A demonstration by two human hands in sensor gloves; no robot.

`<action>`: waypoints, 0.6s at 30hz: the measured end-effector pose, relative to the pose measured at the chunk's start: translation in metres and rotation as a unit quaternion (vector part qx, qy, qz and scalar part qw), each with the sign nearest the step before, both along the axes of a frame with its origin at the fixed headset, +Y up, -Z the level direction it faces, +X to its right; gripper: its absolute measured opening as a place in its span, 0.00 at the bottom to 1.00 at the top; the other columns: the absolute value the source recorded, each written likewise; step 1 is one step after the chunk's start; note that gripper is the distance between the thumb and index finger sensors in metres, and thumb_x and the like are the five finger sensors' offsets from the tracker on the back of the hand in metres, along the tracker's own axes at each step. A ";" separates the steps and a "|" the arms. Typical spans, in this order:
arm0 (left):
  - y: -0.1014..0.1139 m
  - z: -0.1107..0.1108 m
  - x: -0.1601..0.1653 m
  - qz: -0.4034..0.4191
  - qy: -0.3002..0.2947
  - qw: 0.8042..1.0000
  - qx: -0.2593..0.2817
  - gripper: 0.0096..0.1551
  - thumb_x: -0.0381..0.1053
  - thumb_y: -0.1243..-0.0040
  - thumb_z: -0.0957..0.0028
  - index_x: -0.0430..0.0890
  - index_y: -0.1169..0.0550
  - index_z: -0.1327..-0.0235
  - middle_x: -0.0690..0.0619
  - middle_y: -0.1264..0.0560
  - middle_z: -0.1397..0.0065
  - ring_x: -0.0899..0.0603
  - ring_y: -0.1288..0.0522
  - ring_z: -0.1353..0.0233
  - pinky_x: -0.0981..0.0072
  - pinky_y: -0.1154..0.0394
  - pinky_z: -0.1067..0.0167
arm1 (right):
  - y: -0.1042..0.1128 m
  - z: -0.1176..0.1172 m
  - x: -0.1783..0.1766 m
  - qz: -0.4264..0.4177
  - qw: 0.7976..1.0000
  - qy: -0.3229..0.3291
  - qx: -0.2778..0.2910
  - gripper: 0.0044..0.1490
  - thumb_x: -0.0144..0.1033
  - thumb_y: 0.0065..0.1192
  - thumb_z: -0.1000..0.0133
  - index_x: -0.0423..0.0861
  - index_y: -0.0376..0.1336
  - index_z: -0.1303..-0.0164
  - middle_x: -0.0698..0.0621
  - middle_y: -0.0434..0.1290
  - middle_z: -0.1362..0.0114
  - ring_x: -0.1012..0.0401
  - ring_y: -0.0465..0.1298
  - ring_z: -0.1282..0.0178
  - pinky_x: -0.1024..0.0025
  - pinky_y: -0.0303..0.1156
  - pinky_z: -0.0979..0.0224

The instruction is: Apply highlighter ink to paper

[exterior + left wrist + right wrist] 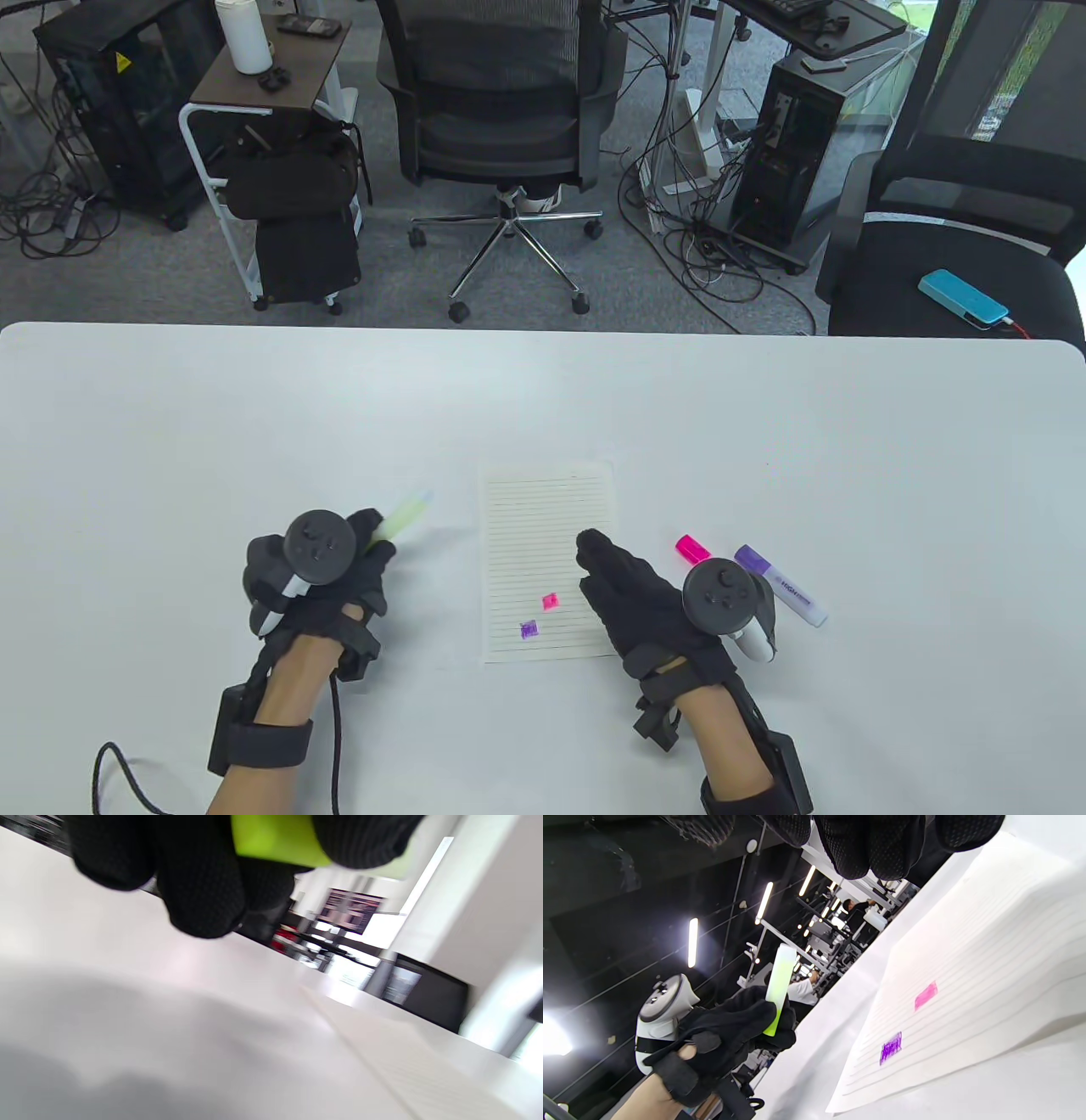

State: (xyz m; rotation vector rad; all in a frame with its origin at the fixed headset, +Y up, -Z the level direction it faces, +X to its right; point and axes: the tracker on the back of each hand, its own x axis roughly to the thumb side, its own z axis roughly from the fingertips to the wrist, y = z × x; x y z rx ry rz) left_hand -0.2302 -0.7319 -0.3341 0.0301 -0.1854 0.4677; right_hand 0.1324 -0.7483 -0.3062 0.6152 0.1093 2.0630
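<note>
A lined sheet of paper (547, 543) lies at the table's front centre with a pink mark (550, 601) and a purple mark (529, 629) near its bottom. My left hand (361, 552), left of the sheet and raised off the table, grips a yellow-green highlighter (405, 514) that points up and to the right; the same highlighter (778, 984) shows in the right wrist view, and its body (275, 838) in the left wrist view. My right hand (598, 560) rests on the paper's right part, fingers loosely bent, holding nothing.
A pink highlighter (692, 548) and a purple-capped highlighter (780, 586) lie on the white table (764, 424) just right of my right hand. Beyond the far table edge stand an office chair (505, 110), a small side table (271, 76) and computer towers.
</note>
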 end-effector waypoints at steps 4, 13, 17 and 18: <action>0.002 0.018 0.050 0.044 -0.119 0.992 0.011 0.31 0.57 0.46 0.54 0.47 0.31 0.38 0.49 0.23 0.40 0.46 0.17 0.49 0.41 0.24 0.40 | 0.005 0.004 -0.005 0.010 1.000 0.003 0.022 0.37 0.55 0.50 0.31 0.54 0.48 0.13 0.39 0.58 0.13 0.36 0.60 0.18 0.30 0.56 0.23; 0.005 0.036 0.085 0.060 -0.204 0.976 0.055 0.31 0.62 0.44 0.55 0.48 0.27 0.42 0.52 0.21 0.45 0.48 0.17 0.53 0.41 0.24 0.41 | 0.016 0.013 -0.027 0.075 0.990 0.048 0.107 0.35 0.45 0.64 0.33 0.57 0.53 0.17 0.44 0.65 0.22 0.45 0.73 0.34 0.37 0.65 0.27; 0.005 0.042 0.094 0.044 -0.208 0.976 0.048 0.31 0.62 0.43 0.55 0.48 0.27 0.42 0.52 0.21 0.43 0.47 0.16 0.51 0.39 0.25 0.40 | 0.012 0.015 -0.036 0.050 0.993 0.068 0.082 0.31 0.38 0.63 0.33 0.54 0.56 0.19 0.44 0.70 0.30 0.48 0.76 0.43 0.41 0.69 0.31; 0.005 0.043 0.096 0.033 -0.211 0.976 0.043 0.31 0.62 0.44 0.54 0.49 0.27 0.39 0.51 0.21 0.40 0.45 0.16 0.48 0.37 0.26 0.38 | 0.013 0.016 -0.038 0.048 0.993 0.070 0.085 0.31 0.38 0.63 0.33 0.53 0.57 0.20 0.43 0.71 0.32 0.49 0.77 0.44 0.41 0.70 0.31</action>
